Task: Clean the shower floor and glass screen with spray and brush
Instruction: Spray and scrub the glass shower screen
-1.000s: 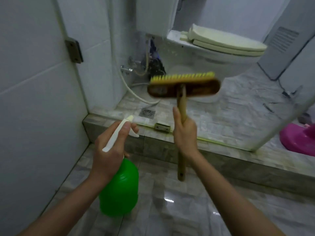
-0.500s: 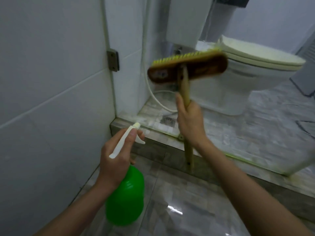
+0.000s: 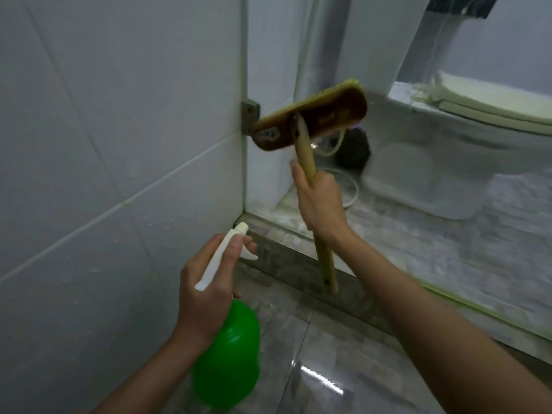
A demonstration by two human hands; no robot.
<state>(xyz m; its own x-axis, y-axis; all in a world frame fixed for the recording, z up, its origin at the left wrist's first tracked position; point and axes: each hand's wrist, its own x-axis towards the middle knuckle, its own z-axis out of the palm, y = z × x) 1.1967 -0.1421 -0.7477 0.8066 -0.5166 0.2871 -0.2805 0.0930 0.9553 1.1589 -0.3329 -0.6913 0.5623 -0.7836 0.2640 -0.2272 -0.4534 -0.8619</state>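
My left hand (image 3: 206, 285) grips the white trigger head of a green spray bottle (image 3: 228, 357), whose nozzle points toward the wall corner. My right hand (image 3: 321, 201) grips the wooden handle of a scrub brush (image 3: 310, 122). The brown brush head with yellow bristles is raised and tilted, its bristle side facing the glass screen (image 3: 418, 162) close to the metal hinge (image 3: 249, 116). I cannot tell whether the bristles touch the glass. The grey marble shower floor (image 3: 343, 369) lies below my arms.
A white tiled wall (image 3: 119, 159) fills the left side. A stone curb (image 3: 292, 264) runs under the glass. Behind the glass stand a toilet (image 3: 463, 144), a white hose (image 3: 349, 189) and a dark object beside the toilet base.
The view has swung left and moved closer to the wall corner. The brush head has risen, tilted and shifted toward the hinge. My left hand keeps holding the spray bottle.
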